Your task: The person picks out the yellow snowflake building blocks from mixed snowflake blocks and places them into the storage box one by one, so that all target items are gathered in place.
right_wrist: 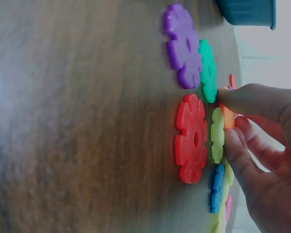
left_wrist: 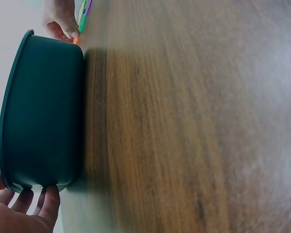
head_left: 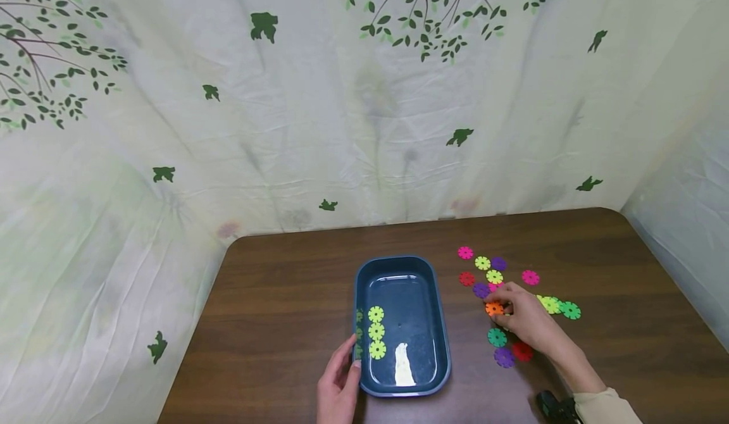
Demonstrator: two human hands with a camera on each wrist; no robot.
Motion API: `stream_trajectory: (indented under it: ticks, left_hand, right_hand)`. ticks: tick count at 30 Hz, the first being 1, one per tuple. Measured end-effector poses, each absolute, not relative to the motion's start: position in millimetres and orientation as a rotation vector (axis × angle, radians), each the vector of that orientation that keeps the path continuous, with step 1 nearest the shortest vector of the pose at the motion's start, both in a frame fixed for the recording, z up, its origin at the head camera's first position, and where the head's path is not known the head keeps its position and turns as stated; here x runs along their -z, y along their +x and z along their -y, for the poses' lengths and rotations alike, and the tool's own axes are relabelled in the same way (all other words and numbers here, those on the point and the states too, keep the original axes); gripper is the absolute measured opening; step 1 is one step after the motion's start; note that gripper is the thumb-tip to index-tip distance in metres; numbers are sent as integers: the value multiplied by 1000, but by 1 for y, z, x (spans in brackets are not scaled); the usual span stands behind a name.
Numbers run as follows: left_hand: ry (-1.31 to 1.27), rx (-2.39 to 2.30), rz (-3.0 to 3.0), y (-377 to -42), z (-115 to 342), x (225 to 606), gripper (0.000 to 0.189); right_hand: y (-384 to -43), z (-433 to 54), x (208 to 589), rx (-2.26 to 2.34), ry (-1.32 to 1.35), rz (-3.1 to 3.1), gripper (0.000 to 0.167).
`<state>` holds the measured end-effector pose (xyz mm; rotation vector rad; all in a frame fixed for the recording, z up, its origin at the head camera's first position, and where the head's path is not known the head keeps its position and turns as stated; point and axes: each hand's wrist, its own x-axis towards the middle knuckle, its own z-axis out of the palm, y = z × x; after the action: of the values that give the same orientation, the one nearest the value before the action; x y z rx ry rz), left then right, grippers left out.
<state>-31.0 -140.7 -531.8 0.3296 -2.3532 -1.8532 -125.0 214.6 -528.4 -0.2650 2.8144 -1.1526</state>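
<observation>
A deep blue tray (head_left: pixel 402 389) stands on the table, with three yellow-green flower-shaped discs (head_left: pixel 376 331) in a column along its left side. My left hand (head_left: pixel 340 383) holds the tray's left wall near the front; the left wrist view shows its fingertips (left_wrist: pixel 49 196) against the outer wall. Right of the tray, my right hand (head_left: pixel 526 315) pinches an orange flower-shaped disc (head_left: pixel 493 309) between thumb and fingers, low over the table. Beside that hand lie a green disc (head_left: pixel 497 337), a purple disc (head_left: pixel 504 357) and a red disc (right_wrist: pixel 190 139).
Several more discs lie behind and right of my right hand, among them a pink disc (head_left: pixel 530 277), a red disc (head_left: pixel 466 278) and a green disc (head_left: pixel 570 310). The brown wooden table (head_left: pixel 273 323) ends at a white leaf-patterned curtain (head_left: pixel 387 158).
</observation>
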Motion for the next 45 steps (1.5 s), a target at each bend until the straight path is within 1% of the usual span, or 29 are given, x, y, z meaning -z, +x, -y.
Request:
stream_trajectory:
  ticks: [10, 29, 45]
  left_hand:
    - [342, 1858, 2351, -32, 141, 532, 43]
    - [353, 1869, 2358, -32, 140, 529, 43]
    - [372, 1856, 2366, -31, 140, 527, 43]
  right_hand:
    - [-128, -213, 531, 1113, -271, -2839, 28]
    - [-122, -211, 524, 1208, -215, -2841, 22]
    - [-118, -208, 521, 1231, -185, -2825, 20]
